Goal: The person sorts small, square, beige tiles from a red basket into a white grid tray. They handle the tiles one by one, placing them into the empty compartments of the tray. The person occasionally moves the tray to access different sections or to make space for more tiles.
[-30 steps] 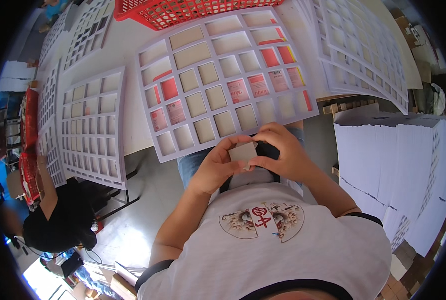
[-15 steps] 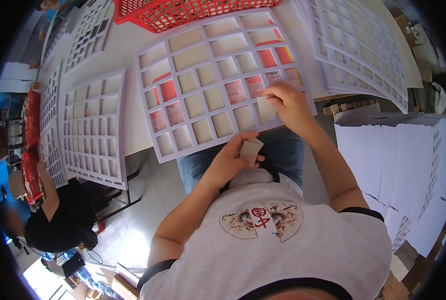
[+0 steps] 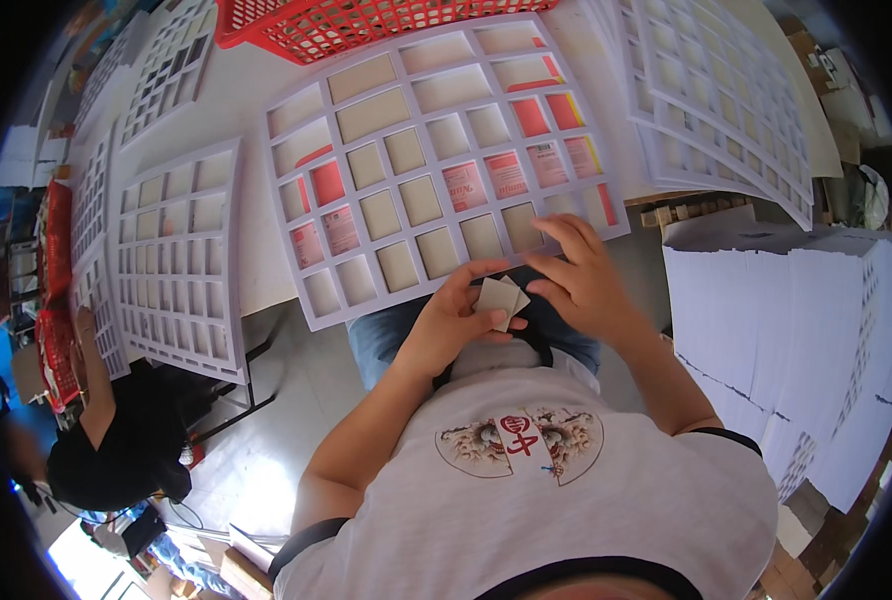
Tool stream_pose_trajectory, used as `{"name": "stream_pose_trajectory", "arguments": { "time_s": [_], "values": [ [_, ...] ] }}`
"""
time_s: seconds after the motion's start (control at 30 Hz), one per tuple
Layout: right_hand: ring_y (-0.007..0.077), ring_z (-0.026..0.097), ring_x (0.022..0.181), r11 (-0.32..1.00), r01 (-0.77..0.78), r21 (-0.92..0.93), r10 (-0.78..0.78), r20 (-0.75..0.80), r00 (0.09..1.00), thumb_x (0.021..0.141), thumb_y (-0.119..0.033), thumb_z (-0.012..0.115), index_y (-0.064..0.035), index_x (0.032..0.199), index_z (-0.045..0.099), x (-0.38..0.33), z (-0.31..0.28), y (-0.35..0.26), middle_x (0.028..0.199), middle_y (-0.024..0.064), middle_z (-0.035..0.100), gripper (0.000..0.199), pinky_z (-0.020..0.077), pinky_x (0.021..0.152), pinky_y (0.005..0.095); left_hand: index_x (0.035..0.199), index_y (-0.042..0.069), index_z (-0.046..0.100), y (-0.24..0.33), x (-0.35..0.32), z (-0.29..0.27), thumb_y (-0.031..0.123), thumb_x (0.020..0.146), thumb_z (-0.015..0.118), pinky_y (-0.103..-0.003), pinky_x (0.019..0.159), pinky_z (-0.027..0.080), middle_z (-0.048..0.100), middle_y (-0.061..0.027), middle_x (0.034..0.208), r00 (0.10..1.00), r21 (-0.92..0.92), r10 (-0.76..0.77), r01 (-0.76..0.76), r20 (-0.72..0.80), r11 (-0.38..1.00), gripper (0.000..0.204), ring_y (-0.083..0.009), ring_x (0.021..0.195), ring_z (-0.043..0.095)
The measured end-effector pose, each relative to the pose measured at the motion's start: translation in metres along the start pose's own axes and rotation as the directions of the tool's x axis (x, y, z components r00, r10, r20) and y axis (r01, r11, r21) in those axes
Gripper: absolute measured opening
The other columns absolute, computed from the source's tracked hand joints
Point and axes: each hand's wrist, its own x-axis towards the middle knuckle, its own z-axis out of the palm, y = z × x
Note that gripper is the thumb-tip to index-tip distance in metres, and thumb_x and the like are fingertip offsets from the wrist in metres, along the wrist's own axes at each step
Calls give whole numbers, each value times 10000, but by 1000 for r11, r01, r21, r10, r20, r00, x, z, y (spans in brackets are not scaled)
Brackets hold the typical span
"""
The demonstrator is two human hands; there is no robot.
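My left hand (image 3: 448, 322) pinches a few small beige cardboard squares (image 3: 498, 298), fanned a little, just off the near edge of a white grid frame (image 3: 378, 310). Beside them is my right hand (image 3: 584, 285), open, its thumb close to the squares and its fingers apart over the frame's lower right edge. Several windows of the frame hold beige cardboard pieces, among them a piece (image 3: 521, 228) right by my right fingertips. Other windows show pink printed card (image 3: 507, 175) or a pale backing.
A red plastic basket (image 3: 311, 30) stands behind the frame. More white grid frames lie left (image 3: 181, 255) and in a stack at right (image 3: 726, 110). A tall white stack (image 3: 756, 310) rises at the right. A person in black (image 3: 116, 440) works at the far left.
My right hand has let go of a beige cardboard square, now lying in a near-row window, and has come down toward the squares in my left hand. The squares are more fanned.
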Motion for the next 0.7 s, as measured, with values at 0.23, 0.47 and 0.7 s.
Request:
{"name": "stream_pose_trajectory", "arguments": {
  "time_s": [0.23, 0.47, 0.7],
  "values": [
    [117, 582, 937, 542, -409, 734, 342, 253, 905, 882, -135, 691, -27, 1046, 665, -19, 7, 1, 1083, 64, 633, 199, 458, 802, 273, 1247, 83, 383, -2, 4, 10, 68, 997, 500, -333, 855, 578, 607, -136, 1203, 989, -70, 138, -141, -50, 987, 277, -258, 1024, 680],
    [84, 584, 844, 429, -441, 788, 384, 283, 879, 902, -57, 641, -15, 1033, 658, 11, -18, -13, 943, 25, 661, 139, 467, 756, 258, 1276, 84, 425, -5, 10, 19, 181, 1040, 457, -383, 879, 576, 608, -144, 1241, 965, -127, 242, -254, -100, 959, 257, -336, 1105, 653],
    [148, 621, 849, 812, -353, 465, 479, -185, 858, 875, 13, 610, -20, 1027, 668, 28, -24, 51, 918, 58, 657, 166, 480, 789, 278, 1292, 39, 532, -13, 14, 11, 206, 1052, 434, -346, 985, 498, 603, -114, 1281, 980, -8, 153, -156, -128, 988, 308, -257, 1180, 610]
  ]
}}
